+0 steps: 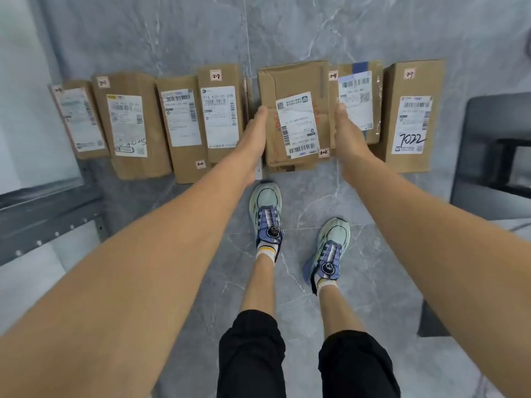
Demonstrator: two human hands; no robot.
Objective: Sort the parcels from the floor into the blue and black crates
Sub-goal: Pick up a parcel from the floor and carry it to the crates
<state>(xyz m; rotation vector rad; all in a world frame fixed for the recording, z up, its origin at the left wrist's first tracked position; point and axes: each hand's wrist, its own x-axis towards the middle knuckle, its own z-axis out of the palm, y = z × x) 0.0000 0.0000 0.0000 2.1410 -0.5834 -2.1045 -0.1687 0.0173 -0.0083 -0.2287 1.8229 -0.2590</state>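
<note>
Between left hand point(254, 136) and right hand point(349, 133) — both grasping it — sits the parcel point(296, 122).

Light was soft, even and fairly bright, leaving only faint shadows under the sneakers point(265, 214) on the marble floor point(373, 268). Wide-angle bending stretched both forearms (especially at the corners), and the edges looked smeared and blurry.

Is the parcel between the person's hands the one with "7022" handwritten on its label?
No: the hands flank the middle parcel, while the 7022 parcel lies untouched farthest right.
</note>
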